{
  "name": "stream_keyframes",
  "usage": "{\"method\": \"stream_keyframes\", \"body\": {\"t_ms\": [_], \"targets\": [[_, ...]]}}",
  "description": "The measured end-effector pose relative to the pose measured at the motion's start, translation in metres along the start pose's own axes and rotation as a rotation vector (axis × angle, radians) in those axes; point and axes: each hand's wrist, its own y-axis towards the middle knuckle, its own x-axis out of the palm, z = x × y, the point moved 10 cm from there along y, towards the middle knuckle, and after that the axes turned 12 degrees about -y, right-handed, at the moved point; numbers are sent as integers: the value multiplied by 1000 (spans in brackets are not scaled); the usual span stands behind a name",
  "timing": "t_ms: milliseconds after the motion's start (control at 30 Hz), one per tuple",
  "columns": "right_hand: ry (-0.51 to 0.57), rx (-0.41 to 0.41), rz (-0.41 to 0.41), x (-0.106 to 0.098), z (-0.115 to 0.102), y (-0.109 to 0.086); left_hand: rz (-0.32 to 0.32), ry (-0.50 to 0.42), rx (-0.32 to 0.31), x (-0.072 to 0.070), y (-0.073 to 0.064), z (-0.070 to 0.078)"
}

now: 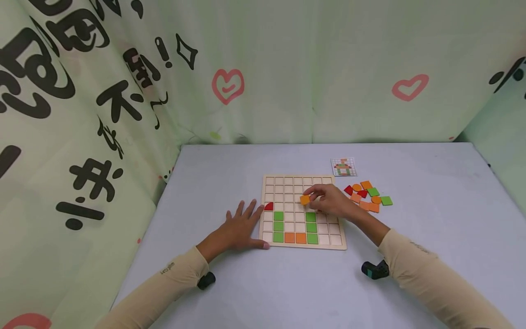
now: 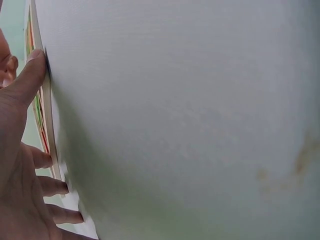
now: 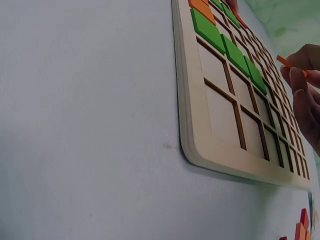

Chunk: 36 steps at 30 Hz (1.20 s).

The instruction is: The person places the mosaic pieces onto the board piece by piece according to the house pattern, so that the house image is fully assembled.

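A wooden grid board (image 1: pixel 335 240) lies flat on the table. My right hand (image 1: pixel 330 201) pinches an orange square tile (image 1: pixel 304 199) between thumb and fingertips over the board's middle; in the right wrist view the tile (image 3: pixel 291 65) is held tilted above the grid. With fingers spread, my left hand (image 1: pixel 237 230) touches the board's left edge, its thumb at the lower left corner. Set in the grid are two columns of green squares (image 1: pixel 278 225), a pair of orange squares (image 1: pixel 295 237) between their lower ends, and a red curved-edge piece (image 1: pixel 269 206) at the left.
Right of the board lie several loose red, orange and green tiles (image 1: pixel 374 199). Behind them is a small pattern card (image 1: pixel 344 167) with a coloured grid figure. A printed curtain (image 1: pixel 279 91) hangs along the back edge of the white table (image 1: pixel 279 292).
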Motion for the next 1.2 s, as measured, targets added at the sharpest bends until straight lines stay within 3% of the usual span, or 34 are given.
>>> {"method": "stream_keyframes", "body": {"t_ms": [267, 800, 1200], "targets": [[43, -28, -34, 17, -11, 10, -8, -9, -13, 1, 1, -2], [-59, -91, -4, 38, -39, 26, -5, 21, 2, -1, 0, 2], [-173, -47, 5, 48, -48, 30, -9, 16, 18, -1, 0, 2]]}}
